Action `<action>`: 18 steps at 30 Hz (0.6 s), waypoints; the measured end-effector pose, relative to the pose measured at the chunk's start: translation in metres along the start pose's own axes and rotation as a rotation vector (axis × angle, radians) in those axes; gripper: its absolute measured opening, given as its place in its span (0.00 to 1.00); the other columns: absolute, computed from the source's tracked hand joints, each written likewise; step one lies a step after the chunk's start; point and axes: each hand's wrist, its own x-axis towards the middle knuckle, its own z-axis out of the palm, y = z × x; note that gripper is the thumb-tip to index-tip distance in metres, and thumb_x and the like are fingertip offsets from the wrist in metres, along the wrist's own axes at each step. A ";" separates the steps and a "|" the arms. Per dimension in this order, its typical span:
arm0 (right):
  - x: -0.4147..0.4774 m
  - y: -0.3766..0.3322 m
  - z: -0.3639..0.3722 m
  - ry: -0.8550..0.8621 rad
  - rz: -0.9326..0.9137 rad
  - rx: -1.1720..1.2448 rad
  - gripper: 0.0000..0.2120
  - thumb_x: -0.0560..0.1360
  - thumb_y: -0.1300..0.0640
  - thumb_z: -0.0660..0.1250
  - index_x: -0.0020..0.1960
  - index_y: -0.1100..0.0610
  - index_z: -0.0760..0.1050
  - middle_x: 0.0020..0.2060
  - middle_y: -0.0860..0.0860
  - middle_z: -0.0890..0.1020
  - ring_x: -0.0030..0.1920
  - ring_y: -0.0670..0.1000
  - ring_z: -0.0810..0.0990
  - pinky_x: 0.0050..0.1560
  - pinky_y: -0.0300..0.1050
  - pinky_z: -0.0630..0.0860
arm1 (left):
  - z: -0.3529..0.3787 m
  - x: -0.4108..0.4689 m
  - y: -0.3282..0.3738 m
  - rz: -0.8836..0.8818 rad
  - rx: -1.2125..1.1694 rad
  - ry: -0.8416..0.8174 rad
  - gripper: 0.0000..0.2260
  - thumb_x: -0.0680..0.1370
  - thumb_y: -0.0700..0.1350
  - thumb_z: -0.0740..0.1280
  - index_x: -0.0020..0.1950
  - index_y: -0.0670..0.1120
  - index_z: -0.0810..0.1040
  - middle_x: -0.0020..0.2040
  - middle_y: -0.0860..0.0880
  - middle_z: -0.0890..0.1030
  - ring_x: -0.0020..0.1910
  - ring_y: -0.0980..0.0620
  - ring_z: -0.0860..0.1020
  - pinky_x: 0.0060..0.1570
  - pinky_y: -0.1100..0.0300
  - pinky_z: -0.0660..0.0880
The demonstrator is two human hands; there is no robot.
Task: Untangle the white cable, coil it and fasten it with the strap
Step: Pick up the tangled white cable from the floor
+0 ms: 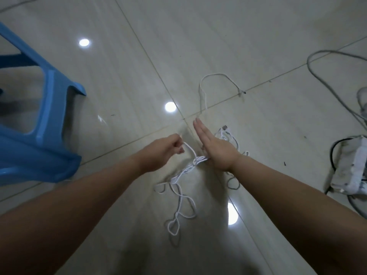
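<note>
While the left hand (166, 150) pinched the white cable (197, 161), the right hand (217, 153) had straight fingers, loops touching its edge.

Blue plastic stool (49, 116) crowds the left side of the tiled floor (198, 36), while a power strip (351, 171) and a grey cord (321, 51) hem in the right. Loose loops of white cable (195, 161) litter the middle; the far tiles lie open.

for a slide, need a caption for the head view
The left hand pinches a strand of the white cable bunched at the flat right hand, loose loops trailing below.
</note>
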 end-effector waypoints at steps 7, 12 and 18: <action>0.009 -0.007 -0.034 -0.158 -0.026 -0.189 0.10 0.74 0.50 0.65 0.53 0.49 0.77 0.47 0.56 0.81 0.56 0.55 0.73 0.48 0.44 0.69 | -0.028 -0.020 0.053 0.130 -0.083 -0.044 0.07 0.80 0.38 0.59 0.43 0.46 0.67 0.46 0.45 0.81 0.45 0.56 0.78 0.48 0.65 0.73; -0.013 -0.004 -0.058 -0.074 0.003 -0.521 0.15 0.77 0.44 0.60 0.52 0.54 0.77 0.49 0.54 0.81 0.58 0.56 0.72 0.55 0.47 0.66 | -0.048 -0.020 0.042 0.015 0.213 0.116 0.05 0.81 0.42 0.59 0.45 0.46 0.67 0.49 0.49 0.79 0.45 0.50 0.75 0.45 0.57 0.70; -0.030 -0.016 -0.108 -0.072 0.110 -0.655 0.21 0.77 0.40 0.57 0.54 0.56 0.75 0.53 0.55 0.80 0.54 0.58 0.79 0.45 0.45 0.69 | -0.060 0.010 0.085 -0.041 0.609 0.205 0.08 0.80 0.47 0.58 0.56 0.45 0.72 0.56 0.44 0.74 0.55 0.43 0.73 0.51 0.52 0.71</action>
